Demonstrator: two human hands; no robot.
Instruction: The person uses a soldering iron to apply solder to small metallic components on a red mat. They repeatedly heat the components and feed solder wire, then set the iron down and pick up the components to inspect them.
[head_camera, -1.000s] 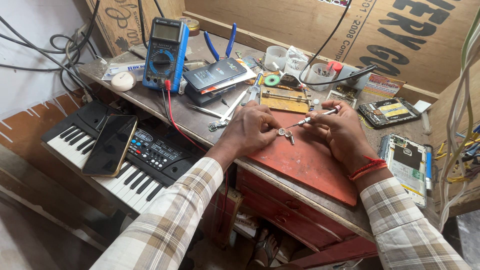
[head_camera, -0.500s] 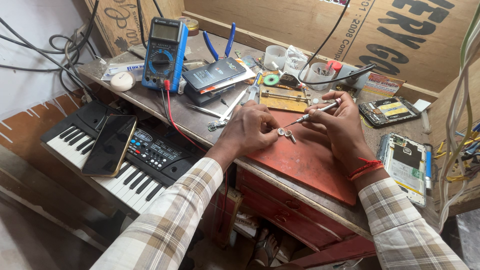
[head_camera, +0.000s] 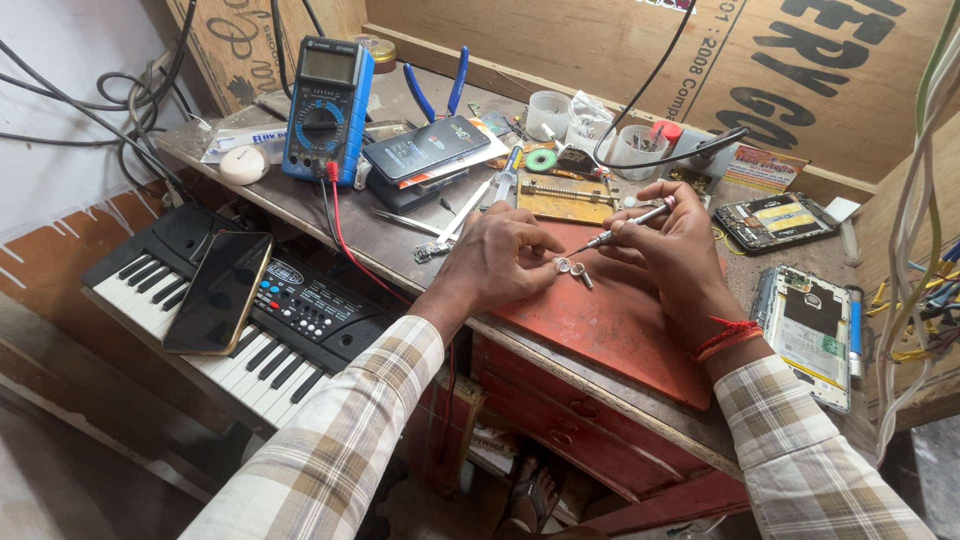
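Left hand (head_camera: 500, 262) grip pinching small metal part (head_camera: 563, 265) (perhaps keys), right hand (head_camera: 672, 240) grip closed around screwdriver (head_camera: 618, 229)

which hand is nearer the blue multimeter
Left. The left hand rests on the bench to the right of and below the blue multimeter; the right hand, holding a small screwdriver, is farther right.

Little has changed. The screwdriver (head_camera: 618, 228) in the right hand (head_camera: 672, 248) has tilted: a second ago it lay flatter, its tip nearer the small metal parts (head_camera: 572, 267); now its handle end sits higher, toward the upper right. The left hand (head_camera: 500, 262) has barely shifted beside those parts.
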